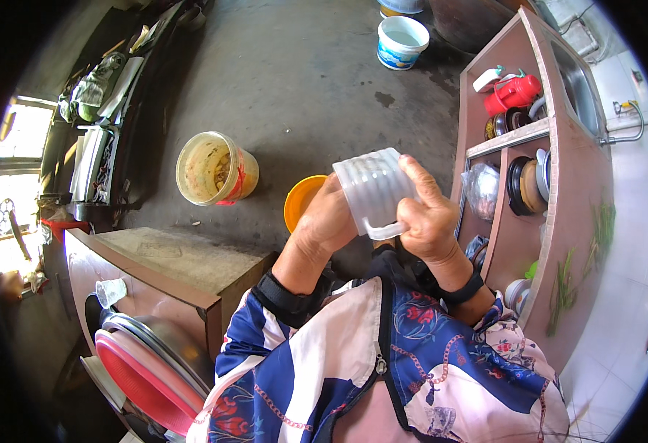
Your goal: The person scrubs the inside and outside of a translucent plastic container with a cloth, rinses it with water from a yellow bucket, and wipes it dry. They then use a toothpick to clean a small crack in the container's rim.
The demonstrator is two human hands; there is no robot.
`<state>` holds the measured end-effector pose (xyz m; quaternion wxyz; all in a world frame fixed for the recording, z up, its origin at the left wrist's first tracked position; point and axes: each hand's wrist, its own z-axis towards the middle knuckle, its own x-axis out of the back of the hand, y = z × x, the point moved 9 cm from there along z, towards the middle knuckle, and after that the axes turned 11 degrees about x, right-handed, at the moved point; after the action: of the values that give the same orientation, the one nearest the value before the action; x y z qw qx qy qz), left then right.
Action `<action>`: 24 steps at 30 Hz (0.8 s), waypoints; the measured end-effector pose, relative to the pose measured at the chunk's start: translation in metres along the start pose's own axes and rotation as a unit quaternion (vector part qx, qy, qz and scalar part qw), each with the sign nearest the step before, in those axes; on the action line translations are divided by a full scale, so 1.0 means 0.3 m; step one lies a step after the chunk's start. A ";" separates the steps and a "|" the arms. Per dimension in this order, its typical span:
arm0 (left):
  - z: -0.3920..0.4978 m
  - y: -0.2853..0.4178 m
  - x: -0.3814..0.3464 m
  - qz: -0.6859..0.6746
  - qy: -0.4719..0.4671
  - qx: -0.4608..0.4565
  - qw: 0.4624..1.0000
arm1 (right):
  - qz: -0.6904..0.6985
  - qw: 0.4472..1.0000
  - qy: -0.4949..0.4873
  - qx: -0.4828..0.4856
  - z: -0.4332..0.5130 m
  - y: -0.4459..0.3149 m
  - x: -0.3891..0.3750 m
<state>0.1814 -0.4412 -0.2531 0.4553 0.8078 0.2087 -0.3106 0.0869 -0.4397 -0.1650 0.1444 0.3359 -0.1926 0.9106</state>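
A translucent white ribbed plastic cup [376,185] with a handle is held tilted on its side between both hands. My left hand [329,216] is at its wide rim, with the fingers hidden in or behind the cup. My right hand [429,213] grips the other end, beside the handle [384,229], its index finger extended along the base. An orange basin [297,202] stands on the floor below, partly covered by my left hand.
To the left stand a stained plastic bucket [217,169] and a low cabinet [152,266] bearing a clear cup [111,292] and stacked basins [141,376]. A white bucket of water [403,41] stands ahead. An open-shelved sink counter [556,232] runs along the right.
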 end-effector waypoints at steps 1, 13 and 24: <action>-0.008 0.011 -0.027 -0.024 -0.029 -0.005 0.999 | 0.034 0.999 0.021 -0.011 -0.002 0.019 0.017; -0.114 0.073 -0.229 0.541 -0.045 -0.098 0.834 | 0.091 0.977 -0.007 -0.195 0.025 0.211 0.025; -0.177 0.088 -0.329 0.687 -0.090 -0.255 0.675 | 0.260 0.924 0.011 -0.279 0.013 0.325 0.004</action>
<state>0.1433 -0.4140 -0.1479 0.7452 0.5444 -0.3760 0.0838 0.0498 -0.5276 -0.1862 -0.0077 0.2102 -0.5184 0.8289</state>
